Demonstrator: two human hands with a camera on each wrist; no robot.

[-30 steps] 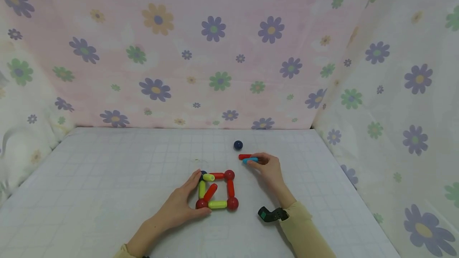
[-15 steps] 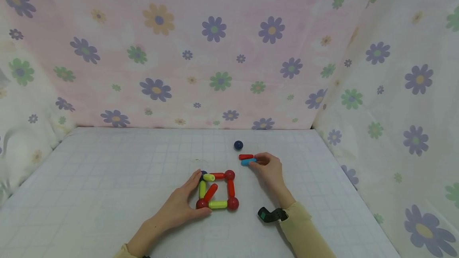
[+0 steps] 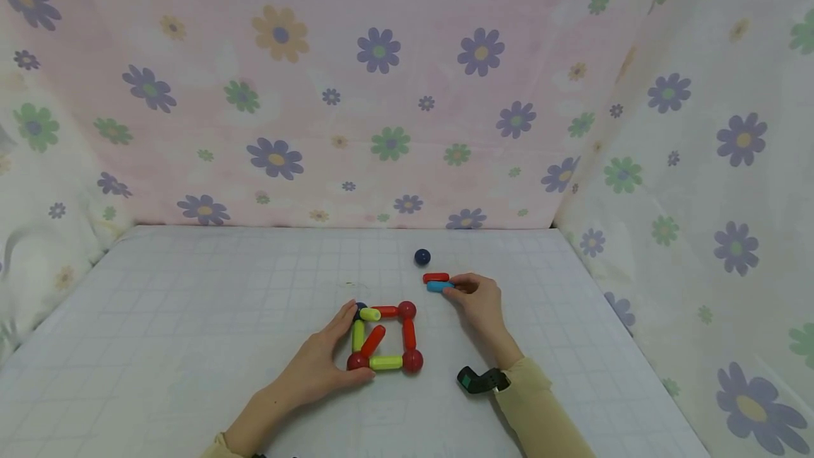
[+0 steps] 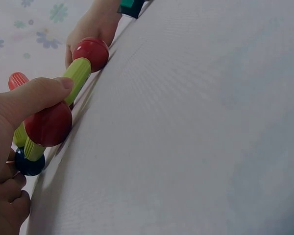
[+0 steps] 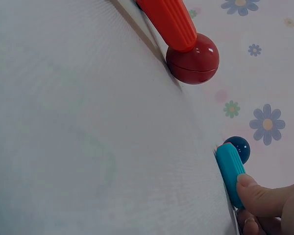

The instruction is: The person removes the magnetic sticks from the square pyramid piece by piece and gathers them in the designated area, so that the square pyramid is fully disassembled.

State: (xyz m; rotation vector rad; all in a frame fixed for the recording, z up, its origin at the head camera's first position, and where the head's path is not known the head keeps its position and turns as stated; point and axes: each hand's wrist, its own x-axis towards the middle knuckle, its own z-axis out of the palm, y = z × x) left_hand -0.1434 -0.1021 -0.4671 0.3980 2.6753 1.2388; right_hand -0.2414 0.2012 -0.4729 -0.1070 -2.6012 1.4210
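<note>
In the head view, my left hand grips the left side of a square made of magnetic rods and balls. Its thumb lies by the near-left red ball, and its fingertips reach the dark blue corner ball. A yellow-green rod forms the near side; red rods make the far and right sides. Two more rods, a red one and a yellow-green one, rise from the left corners. Farther right, my right hand pinches one end of a light blue rod low at the tabletop.
Right beside the blue rod, on its far side, lies a loose red rod. A loose dark blue ball sits behind them. Flowered cloth hangs along the back and sides of the white table.
The light blue rod has shifted slightly left and come down from a tilt to lie alongside the loose red rod, the right hand still on it. The left hand and the square stay put.
</note>
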